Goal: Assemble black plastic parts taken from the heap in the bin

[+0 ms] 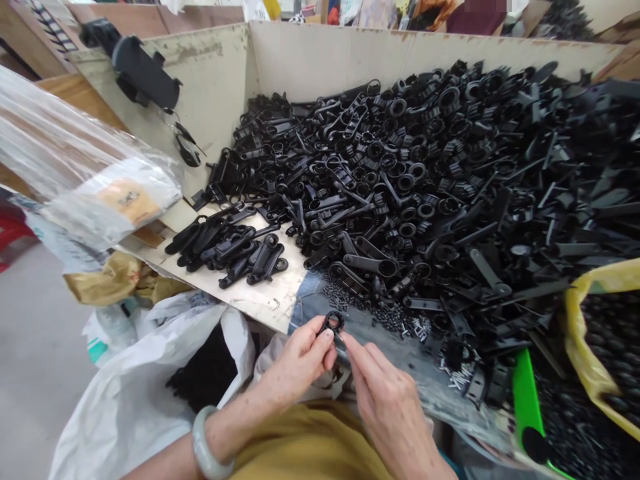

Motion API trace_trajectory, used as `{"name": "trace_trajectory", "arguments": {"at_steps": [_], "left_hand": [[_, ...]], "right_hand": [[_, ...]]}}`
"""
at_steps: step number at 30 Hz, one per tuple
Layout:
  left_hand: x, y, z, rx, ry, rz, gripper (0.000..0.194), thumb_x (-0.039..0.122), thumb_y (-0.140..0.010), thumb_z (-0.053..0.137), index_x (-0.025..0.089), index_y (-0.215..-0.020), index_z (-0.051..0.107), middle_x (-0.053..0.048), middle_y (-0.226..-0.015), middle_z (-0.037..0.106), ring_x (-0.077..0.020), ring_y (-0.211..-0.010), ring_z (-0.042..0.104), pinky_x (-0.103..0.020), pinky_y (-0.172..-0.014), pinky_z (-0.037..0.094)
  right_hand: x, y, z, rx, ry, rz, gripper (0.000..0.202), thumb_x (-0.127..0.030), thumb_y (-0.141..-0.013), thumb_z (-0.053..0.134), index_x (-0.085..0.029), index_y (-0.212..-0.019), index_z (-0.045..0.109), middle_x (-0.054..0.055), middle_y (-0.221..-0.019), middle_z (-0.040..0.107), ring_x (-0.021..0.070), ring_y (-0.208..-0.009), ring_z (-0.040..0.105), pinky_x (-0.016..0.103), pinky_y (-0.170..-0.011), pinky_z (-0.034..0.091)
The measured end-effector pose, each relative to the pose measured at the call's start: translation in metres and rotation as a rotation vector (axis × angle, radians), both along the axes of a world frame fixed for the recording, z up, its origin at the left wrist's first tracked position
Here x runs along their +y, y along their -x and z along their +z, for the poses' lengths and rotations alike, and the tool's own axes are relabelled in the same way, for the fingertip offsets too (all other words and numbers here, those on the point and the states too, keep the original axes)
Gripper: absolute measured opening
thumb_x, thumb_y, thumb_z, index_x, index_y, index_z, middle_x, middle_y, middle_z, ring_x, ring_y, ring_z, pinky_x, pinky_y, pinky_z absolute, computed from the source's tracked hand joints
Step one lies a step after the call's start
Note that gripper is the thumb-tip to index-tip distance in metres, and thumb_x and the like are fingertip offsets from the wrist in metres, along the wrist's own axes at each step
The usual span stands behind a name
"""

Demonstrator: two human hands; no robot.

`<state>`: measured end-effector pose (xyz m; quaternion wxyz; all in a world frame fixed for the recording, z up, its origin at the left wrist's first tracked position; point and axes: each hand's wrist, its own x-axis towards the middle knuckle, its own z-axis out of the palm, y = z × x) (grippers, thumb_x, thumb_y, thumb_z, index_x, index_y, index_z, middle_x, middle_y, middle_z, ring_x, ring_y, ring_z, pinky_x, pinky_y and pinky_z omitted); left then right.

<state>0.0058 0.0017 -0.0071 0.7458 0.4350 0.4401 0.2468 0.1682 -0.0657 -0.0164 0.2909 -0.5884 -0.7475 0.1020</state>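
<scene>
My left hand (306,357) pinches a black plastic ring-shaped part (334,321) between thumb and fingers, above the table's front edge. Close on its right, my right hand (383,387) is closed, its fingertips meeting at the lower side of the ring; whether they grip the ring or some small piece is hidden. Just beyond the hands lie small black pieces (345,301) and a few silver screws (417,329). A large heap of black plastic parts (360,173) rises behind them. To the left, several long black arm-like parts (230,247) lie grouped on the pale board.
Pale panels (320,57) wall the heap at the back and left. A white sack (125,400) with black contents stands lower left. At right are a green panel (527,400) and a yellow-rimmed bag (583,333) of small black parts. Plastic wrap (75,133) hangs at left.
</scene>
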Motion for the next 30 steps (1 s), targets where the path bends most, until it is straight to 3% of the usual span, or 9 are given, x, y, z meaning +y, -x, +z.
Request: {"name": "trace_trajectory", "arguments": {"at_steps": [4,11,17,25,30], "left_hand": [[-0.001,0.0,-0.002,0.005,-0.01,0.013,0.047,0.066,-0.091,0.059,0.02,-0.089,0.052,0.005,-0.066,0.048,-0.0093,-0.058,0.034,-0.021,-0.052,0.024],[-0.001,-0.006,0.007,-0.022,0.082,0.083,0.054,0.07,-0.081,0.068,0.02,-0.089,0.05,0.007,-0.063,0.045,-0.0087,-0.059,0.035,-0.02,-0.054,0.027],[-0.001,-0.01,-0.001,-0.016,0.097,0.124,0.049,0.065,-0.084,0.067,0.02,-0.088,0.051,0.007,-0.063,0.046,-0.0083,-0.058,0.035,-0.019,-0.052,0.026],[-0.004,-0.011,-0.005,-0.081,0.11,0.217,0.047,0.062,-0.081,0.073,0.02,-0.084,0.053,0.005,-0.064,0.047,-0.0083,-0.058,0.035,-0.018,-0.045,0.021],[-0.012,-0.014,-0.013,-0.036,0.15,0.345,0.052,0.059,-0.07,0.084,0.021,-0.098,0.062,0.003,-0.081,0.058,-0.0091,-0.068,0.05,-0.016,-0.056,0.042]], "right_hand": [[0.003,0.005,-0.004,0.007,-0.014,-0.033,0.04,-0.012,-0.106,0.035,-0.015,-0.13,0.066,0.007,-0.086,0.071,0.0152,-0.065,0.073,0.021,-0.059,0.055],[0.004,0.008,-0.008,-0.071,-0.055,-0.041,0.039,-0.008,-0.105,0.033,-0.012,-0.128,0.065,0.006,-0.085,0.071,0.0153,-0.064,0.073,0.024,-0.058,0.054],[0.005,0.012,-0.015,-0.192,-0.061,-0.068,0.043,0.0,-0.099,0.032,-0.013,-0.126,0.063,0.004,-0.081,0.07,0.0143,-0.062,0.072,0.024,-0.054,0.05],[0.011,0.024,-0.005,-0.285,0.16,-0.122,0.048,0.004,-0.085,0.053,-0.017,-0.127,0.064,0.002,-0.083,0.073,0.0147,-0.06,0.073,0.024,-0.049,0.045],[0.016,0.047,0.016,-0.447,0.383,-0.192,0.045,0.002,-0.089,0.058,-0.015,-0.13,0.064,0.007,-0.09,0.075,0.0199,-0.066,0.075,0.026,-0.05,0.048]]}}
